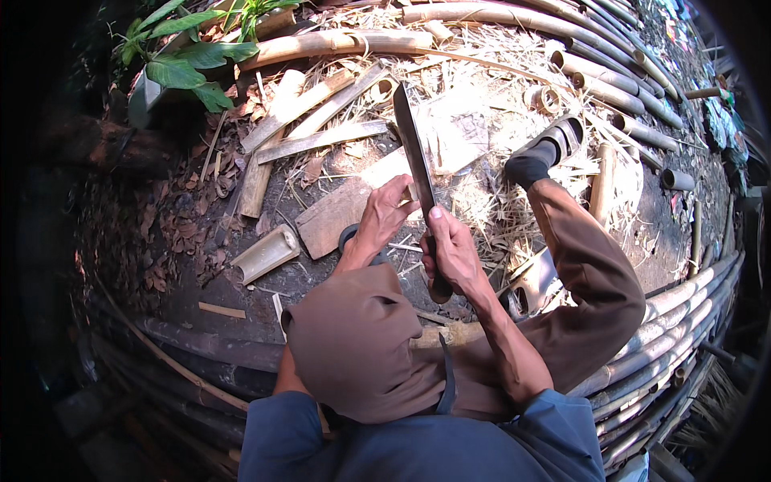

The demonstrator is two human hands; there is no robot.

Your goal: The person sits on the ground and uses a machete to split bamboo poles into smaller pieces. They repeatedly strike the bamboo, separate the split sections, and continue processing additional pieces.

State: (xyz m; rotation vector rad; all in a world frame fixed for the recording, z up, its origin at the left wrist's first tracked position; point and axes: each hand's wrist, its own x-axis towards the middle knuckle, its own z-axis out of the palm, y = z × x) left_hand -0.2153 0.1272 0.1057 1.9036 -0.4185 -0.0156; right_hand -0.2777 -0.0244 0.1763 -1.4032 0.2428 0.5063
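My right hand [456, 251] is wrapped round the dark handle of a machete [414, 145], with the thumb along its top. The long dark blade points up and away, leaning slightly left. Just left of the blade, my left hand [384, 215] has its fingers pinched together close to the blade's edge. A small pale bit [413, 191] shows at those fingertips, too small to name. Beyond both hands, a flat wooden board [341, 215] lies on the ground. My bent brown-trousered knees flank the hands.
Split bamboo slats [321, 140] and a short half-round bamboo piece [267, 254] lie to the left. Bamboo poles [353, 40] line the far side, others [675, 309] the near right. Pale shavings [474, 205] cover the ground by my sandalled foot [554, 145]. A leafy plant [173, 71] stands far left.
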